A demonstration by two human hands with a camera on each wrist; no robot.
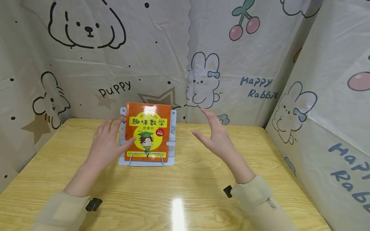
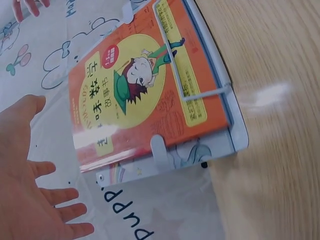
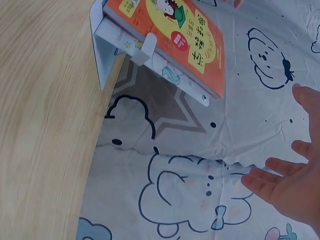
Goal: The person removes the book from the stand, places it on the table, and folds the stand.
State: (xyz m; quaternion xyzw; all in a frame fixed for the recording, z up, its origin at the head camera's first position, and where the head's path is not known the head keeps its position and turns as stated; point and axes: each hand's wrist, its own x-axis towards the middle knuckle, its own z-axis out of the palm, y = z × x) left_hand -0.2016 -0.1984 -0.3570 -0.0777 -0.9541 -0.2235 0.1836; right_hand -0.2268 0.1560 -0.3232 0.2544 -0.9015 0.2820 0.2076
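An orange book (image 1: 162,138) with a cartoon figure in a green graduation cap stands on a pale book stand (image 1: 171,154), leaning back. Side clips and a wire holder (image 1: 145,165) at the bottom keep it in place. My left hand (image 1: 105,141) hovers at the book's left side, fingers spread and thumb pointing toward the cover; in the left wrist view a gap shows between hand and book. To the right of the stand my right hand (image 1: 215,136) is raised with thumb and fingers apart, holding nothing. The right wrist view shows the stand's side and the book's edge (image 3: 165,60).
The light wood table (image 1: 138,195) carries the stand near its back edge. Behind it hangs a printed cloth (image 1: 162,57) with cartoon animals and lettering, and another cloth panel (image 1: 326,112) borders the right side. A bright reflection lies on the table's front.
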